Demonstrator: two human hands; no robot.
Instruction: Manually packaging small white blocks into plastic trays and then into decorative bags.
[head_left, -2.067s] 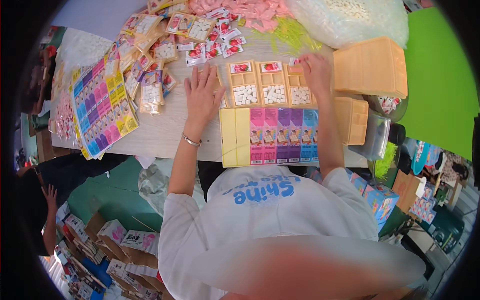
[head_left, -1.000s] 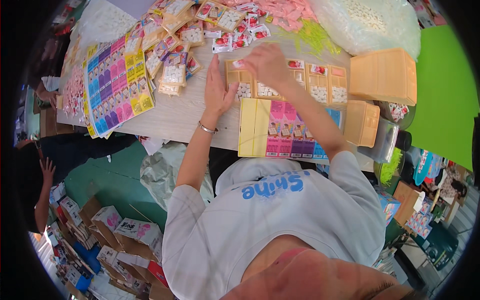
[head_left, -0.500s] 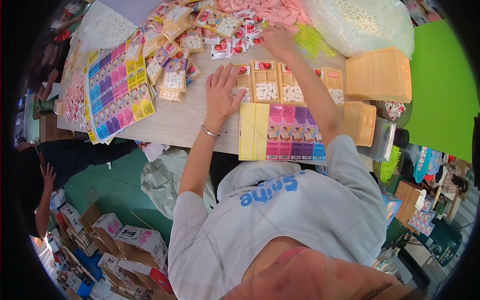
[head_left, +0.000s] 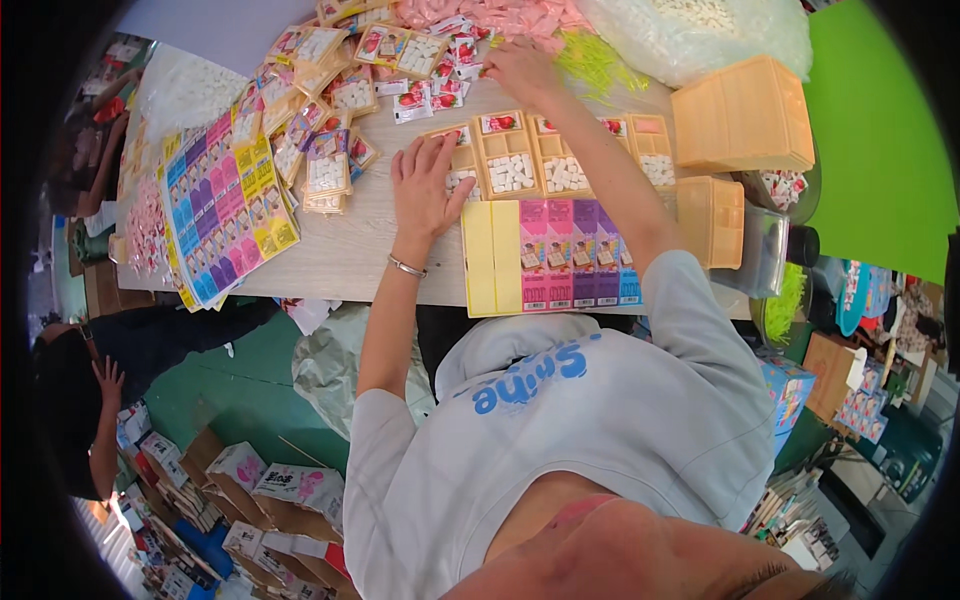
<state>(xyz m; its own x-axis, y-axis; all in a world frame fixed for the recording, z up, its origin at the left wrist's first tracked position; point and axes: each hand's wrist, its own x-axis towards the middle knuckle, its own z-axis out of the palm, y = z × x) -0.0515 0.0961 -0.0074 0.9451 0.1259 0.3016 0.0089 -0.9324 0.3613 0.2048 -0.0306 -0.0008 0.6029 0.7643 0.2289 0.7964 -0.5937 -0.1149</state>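
Note:
Several beige compartment trays point(head_left: 520, 147) stand in a row on the table, with small white pieces point(head_left: 511, 173) in their near compartments and strawberry-printed sachets point(head_left: 501, 123) in far ones. My left hand point(head_left: 425, 185) rests on the leftmost tray, fingers apart, covering part of it. Stretched over the row, my right hand point(head_left: 525, 75) hovers at loose strawberry sachets point(head_left: 412, 101) and the edge of the pink packet pile point(head_left: 500, 15). Its fingers are bent but apart, and nothing shows in them. Nearer me, printed card sheets point(head_left: 545, 255) lie against the trays.
Bright green sticks point(head_left: 600, 65) lie right of my right hand, below a clear bag of white pieces point(head_left: 705, 30). Stacked empty trays point(head_left: 745, 115) stand at the right. Filled packs point(head_left: 325, 175) and more card sheets point(head_left: 225, 205) lie left. Another person's hand point(head_left: 108, 378) shows far left.
The whole view has shifted slightly, moving the table things left. My right hand stays by the loose sachets, a little farther left over them. My left hand remains at the leftmost tray.

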